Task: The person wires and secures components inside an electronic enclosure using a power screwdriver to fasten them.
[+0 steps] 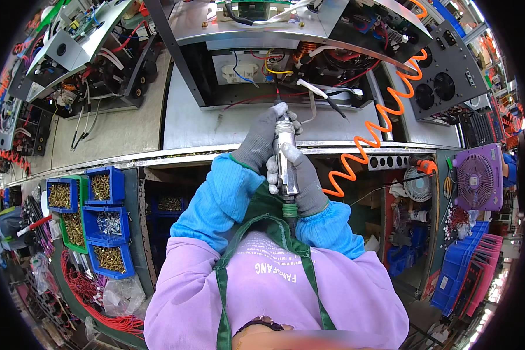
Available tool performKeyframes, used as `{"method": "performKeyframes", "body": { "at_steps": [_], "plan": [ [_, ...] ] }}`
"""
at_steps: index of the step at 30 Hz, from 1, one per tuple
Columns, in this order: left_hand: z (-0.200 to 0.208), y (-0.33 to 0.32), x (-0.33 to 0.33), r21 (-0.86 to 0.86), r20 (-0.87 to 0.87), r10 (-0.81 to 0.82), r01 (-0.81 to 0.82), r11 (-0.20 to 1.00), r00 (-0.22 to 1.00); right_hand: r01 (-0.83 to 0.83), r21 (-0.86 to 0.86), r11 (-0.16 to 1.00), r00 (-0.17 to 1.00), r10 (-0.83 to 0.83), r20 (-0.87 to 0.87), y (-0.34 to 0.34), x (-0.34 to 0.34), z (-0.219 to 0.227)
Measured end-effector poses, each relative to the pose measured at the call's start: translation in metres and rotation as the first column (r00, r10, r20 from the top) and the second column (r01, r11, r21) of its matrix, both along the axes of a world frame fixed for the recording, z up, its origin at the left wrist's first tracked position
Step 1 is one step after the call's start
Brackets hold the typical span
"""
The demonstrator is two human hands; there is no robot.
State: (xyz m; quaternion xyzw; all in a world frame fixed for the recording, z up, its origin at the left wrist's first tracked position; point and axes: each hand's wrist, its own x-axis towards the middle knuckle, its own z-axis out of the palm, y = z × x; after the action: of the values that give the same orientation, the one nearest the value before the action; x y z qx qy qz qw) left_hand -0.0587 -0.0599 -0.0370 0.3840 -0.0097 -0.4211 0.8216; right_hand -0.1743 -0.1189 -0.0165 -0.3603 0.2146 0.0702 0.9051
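A silver in-line power screwdriver [286,154] with a green fitting at its near end is held in front of my chest. My left hand [256,143], in a grey glove, is closed around its front end near the bit. Further back, my right hand [305,181], also gloved, wraps round the tool's body. The bit points away from me at the lower front edge of an open metal equipment chassis [189,70]. Inside it are a white component [236,69], copper coils and loose wires. A white-sleeved cable [313,88] with a black end hangs out to the right of the bit.
An orange coiled hose [385,114] stretches from upper right toward my right forearm. Blue bins [107,224] of screws stand at left beside red wires [81,286]. More open chassis [90,64] line the bench [216,131]. A purple fan [478,178] stands at right.
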Motion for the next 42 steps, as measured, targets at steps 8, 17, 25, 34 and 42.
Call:
{"method": "performKeyframes", "body": {
  "at_steps": [8,17,25,34,42],
  "plan": [
    [0.004,-0.003,-0.003,0.010,-0.053,0.069,-0.068,0.998,0.996,0.003,-0.003,1.000,1.000,-0.003,0.009,-0.001,0.000,0.000],
    [0.002,-0.002,-0.003,0.002,-0.044,0.064,-0.064,0.998,0.997,0.008,-0.022,1.000,1.000,-0.008,-0.001,-0.001,0.000,-0.001],
    [0.000,-0.003,-0.002,0.003,-0.057,0.069,-0.069,0.998,0.996,0.009,-0.039,0.999,1.000,-0.009,-0.001,-0.001,0.000,-0.002],
    [-0.004,0.000,-0.001,0.005,-0.037,0.040,-0.040,0.999,0.998,-0.005,-0.045,0.999,1.000,0.005,0.002,-0.002,-0.001,-0.003],
    [-0.022,0.005,-0.017,-0.033,0.076,-0.084,0.087,0.996,0.994,-0.054,-0.243,0.969,0.997,0.041,-0.059,-0.019,-0.027,-0.006]
  ]
}}
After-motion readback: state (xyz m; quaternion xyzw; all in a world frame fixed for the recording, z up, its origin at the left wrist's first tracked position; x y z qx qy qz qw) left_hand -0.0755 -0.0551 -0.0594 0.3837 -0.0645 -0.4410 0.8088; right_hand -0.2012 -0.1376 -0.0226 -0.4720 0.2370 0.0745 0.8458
